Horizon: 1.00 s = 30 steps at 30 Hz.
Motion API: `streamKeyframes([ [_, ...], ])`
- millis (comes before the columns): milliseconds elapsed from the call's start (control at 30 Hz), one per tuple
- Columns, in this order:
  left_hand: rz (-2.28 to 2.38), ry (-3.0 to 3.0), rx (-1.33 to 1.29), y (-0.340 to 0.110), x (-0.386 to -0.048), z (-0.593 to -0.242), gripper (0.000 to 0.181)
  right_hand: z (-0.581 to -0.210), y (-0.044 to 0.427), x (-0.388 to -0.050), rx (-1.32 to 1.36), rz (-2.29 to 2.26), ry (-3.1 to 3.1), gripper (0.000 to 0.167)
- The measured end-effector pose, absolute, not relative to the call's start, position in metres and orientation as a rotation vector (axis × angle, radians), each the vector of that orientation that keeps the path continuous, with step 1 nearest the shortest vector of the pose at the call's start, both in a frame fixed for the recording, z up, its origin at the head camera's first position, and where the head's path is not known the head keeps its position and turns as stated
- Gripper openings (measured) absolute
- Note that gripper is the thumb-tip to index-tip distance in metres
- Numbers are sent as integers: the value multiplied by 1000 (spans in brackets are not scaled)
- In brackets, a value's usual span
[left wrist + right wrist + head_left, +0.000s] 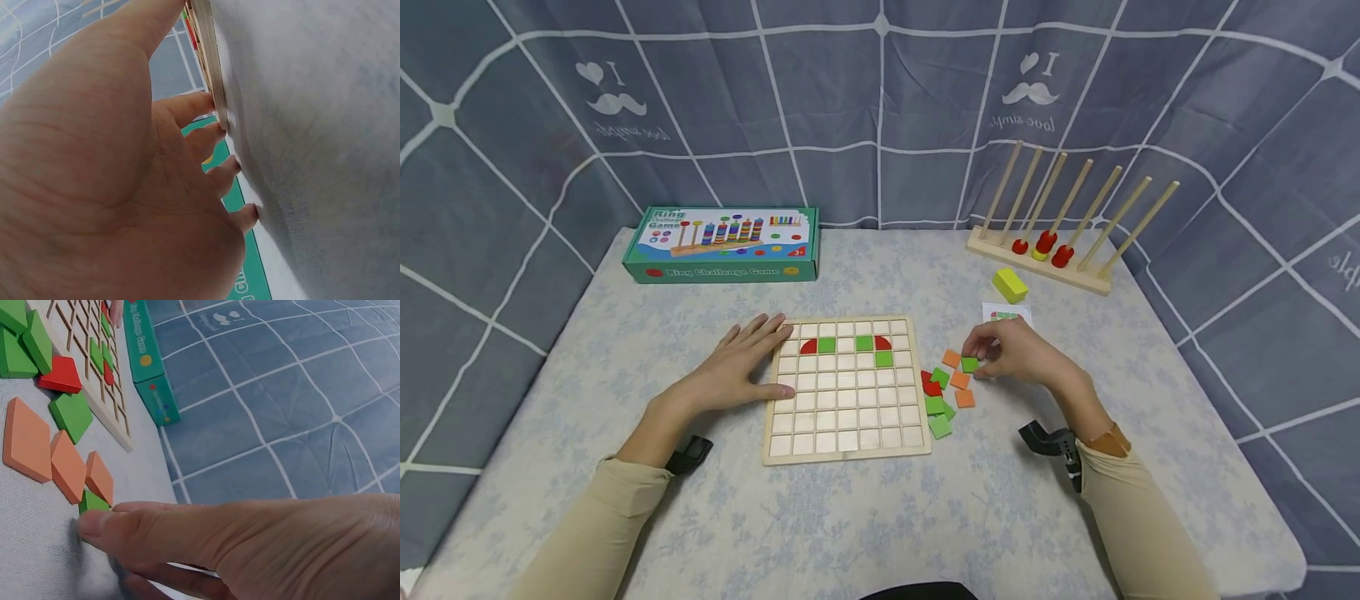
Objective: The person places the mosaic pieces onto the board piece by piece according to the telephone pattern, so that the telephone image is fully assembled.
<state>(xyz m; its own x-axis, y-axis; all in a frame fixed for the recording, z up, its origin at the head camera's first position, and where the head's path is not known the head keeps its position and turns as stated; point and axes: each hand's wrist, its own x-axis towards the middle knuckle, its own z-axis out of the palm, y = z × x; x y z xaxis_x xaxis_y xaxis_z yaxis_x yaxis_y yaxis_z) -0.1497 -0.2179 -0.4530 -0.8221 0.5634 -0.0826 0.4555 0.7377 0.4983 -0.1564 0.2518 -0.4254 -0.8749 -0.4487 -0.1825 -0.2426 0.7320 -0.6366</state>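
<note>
Pinching a green tile point(970, 365), touching a gridded board point(847, 419), bare hands point(1018, 352) point(732, 367) apart

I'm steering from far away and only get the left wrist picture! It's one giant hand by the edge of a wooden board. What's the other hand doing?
Observer: The right hand is pinching a green tile between thumb and fingers.

Operator: Cool! I only see a teeny bit of red and green up at the top. How many pieces are on there?

Observer: Five pieces sit on the board: two red pieces and three green pieces.

Operator: Ooh! And what's way at the back, on the right side?

Observer: A wooden peg stand, with red rings on three of its pegs.
</note>
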Motion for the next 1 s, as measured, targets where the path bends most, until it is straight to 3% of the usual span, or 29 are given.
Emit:
streamKeyframes([
  [400,643,2722,799,-217,-150,-451,105,-416,246,-169,-603,-843,2714,21],
  [1000,649,2733,809,-218,-150,-454,106,-416,117,-196,-896,-880,2647,22],
])
